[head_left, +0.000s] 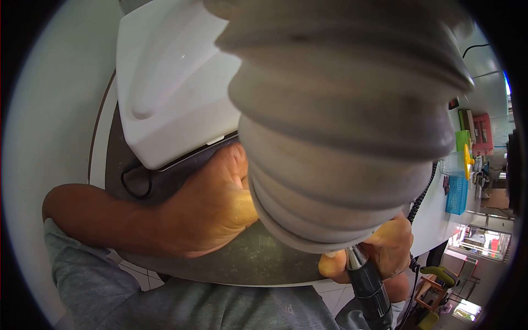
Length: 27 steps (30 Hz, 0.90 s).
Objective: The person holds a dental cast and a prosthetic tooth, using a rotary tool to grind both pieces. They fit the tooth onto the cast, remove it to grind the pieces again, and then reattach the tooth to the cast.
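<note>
A wide, ribbed grey hose [341, 126] hangs close to the camera and covers the middle of the view. To its left is my left hand [220, 198], curled, with the fingertips and whatever they hold hidden behind the hose. My right hand [390, 247] shows below the hose's lower right edge. It is closed around a black rotary handpiece [367, 289] with a metal nose, which slants up toward the hose mouth. The working tip of the handpiece is out of sight behind the hose.
A white machine housing [187, 104] stands on the dark tabletop [236, 264] at the left, with a black cable [137, 184] beside it. A coiled cord [423, 201] runs down at the right. Beyond it are a blue basket [457, 195] and a chair [434, 291].
</note>
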Tool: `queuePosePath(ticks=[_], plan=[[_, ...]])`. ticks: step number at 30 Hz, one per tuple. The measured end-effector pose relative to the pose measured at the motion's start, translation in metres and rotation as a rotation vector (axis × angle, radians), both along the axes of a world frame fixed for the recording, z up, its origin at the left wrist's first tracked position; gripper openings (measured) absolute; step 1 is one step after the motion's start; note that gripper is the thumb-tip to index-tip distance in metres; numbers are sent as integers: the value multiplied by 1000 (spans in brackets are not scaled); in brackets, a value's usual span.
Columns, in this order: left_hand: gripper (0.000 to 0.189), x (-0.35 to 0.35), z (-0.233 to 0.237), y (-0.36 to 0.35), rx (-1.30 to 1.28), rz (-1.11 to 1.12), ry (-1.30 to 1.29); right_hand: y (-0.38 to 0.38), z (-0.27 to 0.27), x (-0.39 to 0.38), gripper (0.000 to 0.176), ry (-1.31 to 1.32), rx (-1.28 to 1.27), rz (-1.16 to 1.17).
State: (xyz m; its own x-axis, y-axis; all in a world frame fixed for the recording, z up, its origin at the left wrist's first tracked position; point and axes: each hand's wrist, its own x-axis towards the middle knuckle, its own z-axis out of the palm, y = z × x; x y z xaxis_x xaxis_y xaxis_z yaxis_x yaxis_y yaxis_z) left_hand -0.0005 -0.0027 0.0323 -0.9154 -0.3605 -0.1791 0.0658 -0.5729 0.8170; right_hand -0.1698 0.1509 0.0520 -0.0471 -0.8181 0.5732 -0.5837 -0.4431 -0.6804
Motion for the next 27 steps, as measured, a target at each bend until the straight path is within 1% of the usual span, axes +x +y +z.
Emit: queuePosePath(ticks=[2,6,8,9,11,12,15,17,20,21,23,24,26,27], plan=[[48,-1,-7,1,73,-2,77,0,10,-1,34,58,95,9],[50,-4,-16,4,115,19,181,0,17,3,34,86,129,-48],[51,-1,-18,1,-24,-34,160,0,18,2,34,87,141,-29],[51,-2,-19,2,-24,-34,159,0,17,2,34,86,141,-29],[51,-8,-19,6,179,-21,220,2,16,1,34,59,155,4],[51,-7,-19,6,179,-21,220,2,16,1,34,59,155,4],[51,-7,-7,3,150,-15,177,1,17,3,34,80,168,-27],[50,1,8,-2,78,-17,44,-1,18,2,33,129,125,-40],[52,0,8,-2,36,-11,21,-1,18,1,33,100,142,-12],[52,1,3,-1,36,-11,22,-1,18,1,33,100,142,-12],[52,0,-7,-1,-57,-43,164,-1,16,3,33,77,101,-26],[52,1,-9,-1,-57,-44,164,-2,10,5,33,77,101,-26],[52,-3,-4,-1,177,-55,121,-3,-4,10,33,-38,-68,-96],[52,-3,-5,0,177,-56,121,-3,-3,9,33,-38,-69,-96]])
